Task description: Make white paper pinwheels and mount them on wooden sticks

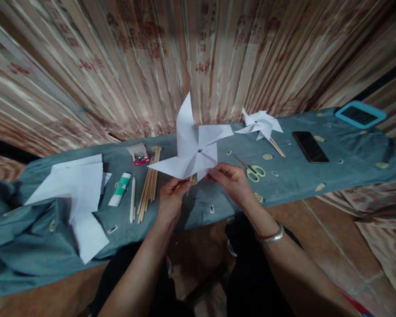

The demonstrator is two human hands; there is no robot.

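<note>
A white paper pinwheel [188, 140] with a small dark pin at its centre is held up above the cloth-covered table. Below it, my left hand [172, 198] is closed around its thin wooden stick, of which only a short piece shows. My right hand [231, 181] pinches the lower right paper blade between thumb and fingertips. Behind and to the right, more white pinwheels [263, 124] lie bunched together with their sticks on the cloth. Yellow-handled scissors [253, 171] rest just beyond my right hand. Loose wooden sticks [148, 189] lie left of my left hand.
On the teal cloth [198, 220] at left are white paper sheets [75, 185], a glue stick [120, 189], a white pen [132, 200] and a small red box of metal pins [139, 155]. A black phone [310, 146] and a blue-framed digital timer [360, 114] lie right. Curtains [198, 53] hang behind.
</note>
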